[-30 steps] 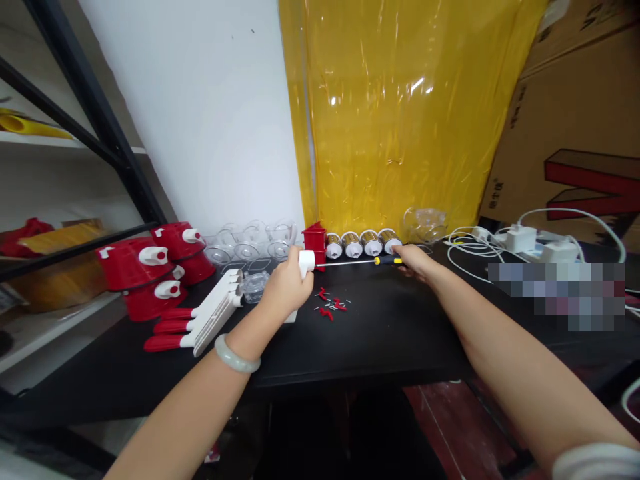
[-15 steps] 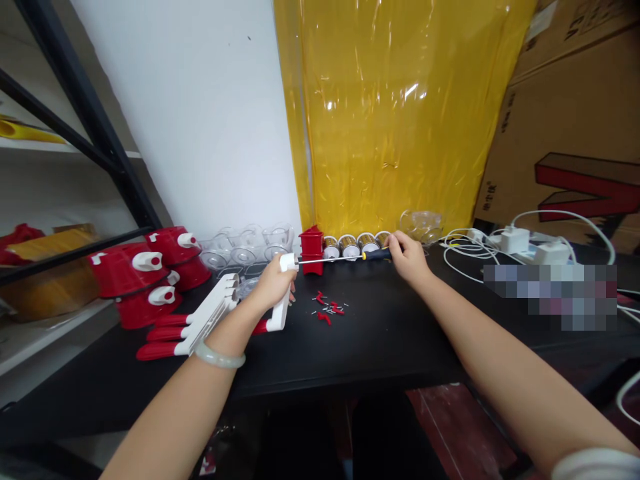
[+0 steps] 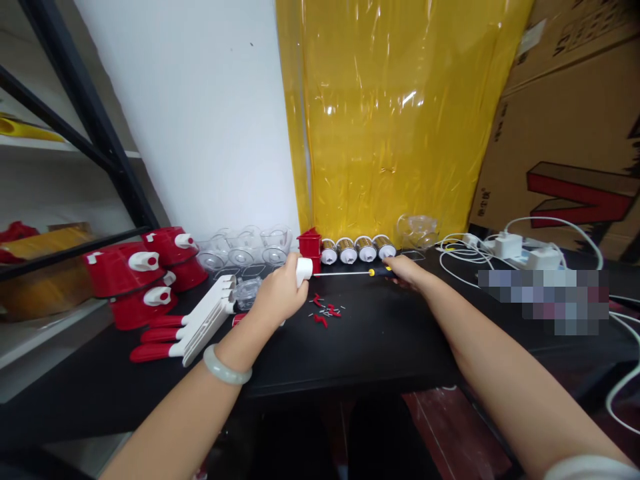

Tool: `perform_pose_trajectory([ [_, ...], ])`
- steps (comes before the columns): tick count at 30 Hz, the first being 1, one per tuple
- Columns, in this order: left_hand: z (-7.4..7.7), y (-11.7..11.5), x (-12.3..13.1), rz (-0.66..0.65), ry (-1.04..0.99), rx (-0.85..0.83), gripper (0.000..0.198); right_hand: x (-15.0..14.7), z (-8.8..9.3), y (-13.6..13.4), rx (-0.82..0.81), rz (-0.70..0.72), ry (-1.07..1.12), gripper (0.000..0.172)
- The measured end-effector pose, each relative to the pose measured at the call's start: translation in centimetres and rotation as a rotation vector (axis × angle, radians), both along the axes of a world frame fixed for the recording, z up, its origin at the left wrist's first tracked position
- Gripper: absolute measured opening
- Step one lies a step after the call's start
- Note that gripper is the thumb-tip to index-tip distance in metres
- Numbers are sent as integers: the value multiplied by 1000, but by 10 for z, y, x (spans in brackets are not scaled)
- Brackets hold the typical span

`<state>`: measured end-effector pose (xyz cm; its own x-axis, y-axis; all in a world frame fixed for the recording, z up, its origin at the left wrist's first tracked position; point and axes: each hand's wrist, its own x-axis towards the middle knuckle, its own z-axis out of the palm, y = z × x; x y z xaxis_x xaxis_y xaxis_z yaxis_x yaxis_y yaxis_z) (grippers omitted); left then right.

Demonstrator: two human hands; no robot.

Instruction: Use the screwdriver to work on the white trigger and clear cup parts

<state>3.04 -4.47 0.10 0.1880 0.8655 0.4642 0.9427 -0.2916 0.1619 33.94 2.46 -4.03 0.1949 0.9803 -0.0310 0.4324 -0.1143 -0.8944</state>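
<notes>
My left hand (image 3: 284, 292) is closed around a white plastic handle (image 3: 304, 268) with a red grip, mostly hidden behind the fingers and wrist. My right hand (image 3: 407, 271) is wrapped round the black and yellow grip of a screwdriver (image 3: 376, 272). Its thin shaft lies level and meets the handle's open white end; the tip cannot be seen. Below on the table lie small red plastic pieces (image 3: 321, 321) and several loose screws (image 3: 327, 311). More white handles with red grips (image 3: 206, 321) rest side by side left of my left wrist.
Red housings with white knobs (image 3: 129, 270) are stacked at the left. Clear plastic cups (image 3: 241, 248), red parts (image 3: 310, 248) and several metal cylinders (image 3: 348, 249) line the back of the black table (image 3: 380, 333). White cables and chargers (image 3: 509, 245) lie at the right.
My left hand has shifted right with the handle, which has turned so its grip is now mostly hidden. My right hand and the screwdriver have dropped slightly.
</notes>
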Motion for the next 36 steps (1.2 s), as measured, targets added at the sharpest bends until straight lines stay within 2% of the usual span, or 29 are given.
perform_pose_trajectory([
  [3, -5, 9, -7, -33, -65, -41, 45, -6, 4, 1, 41, -88, -129, 41],
  [5, -7, 15, -12, -66, -151, -67, 43, -9, 8, -1, 138, -115, -186, 42],
  [8, -9, 23, -17, -83, -344, -141, 39, -14, 11, -6, 349, -158, -251, 45],
  [12, -8, 28, -18, -88, -616, -370, 35, -17, 9, -16, 712, -184, -248, 44],
  [14, -8, 29, -17, -95, -689, -471, 34, -17, 7, -18, 820, -167, -234, 41],
  [16, -9, 30, -15, -107, -713, -520, 34, -17, 5, -17, 855, -157, -185, 35],
  [18, -10, 30, -15, -120, -694, -489, 35, -18, 4, -14, 807, -154, -42, 24],
  [20, -9, 29, -15, -131, -610, -363, 37, -20, 6, -9, 657, -138, 207, 14],
  [23, -6, 23, -15, -137, -362, -106, 41, -20, 9, -5, 365, -39, 598, 14],
  [25, -4, 17, -13, -127, -197, 10, 43, -18, 9, -5, 207, 31, 709, 21],
  [27, -3, 12, -11, -108, -88, 59, 46, -15, 6, -4, 61, 52, 629, 33],
  [30, -5, 6, -5, -77, -18, 78, 48, -11, 0, -2, -53, 17, 295, 45],
  [33, -6, 4, 1, -58, 12, 63, 49, -9, -4, 2, -19, -79, 67, 46],
  [36, -5, 4, 3, -30, 10, 34, 47, -9, -3, 5, 73, -155, -18, 44],
])
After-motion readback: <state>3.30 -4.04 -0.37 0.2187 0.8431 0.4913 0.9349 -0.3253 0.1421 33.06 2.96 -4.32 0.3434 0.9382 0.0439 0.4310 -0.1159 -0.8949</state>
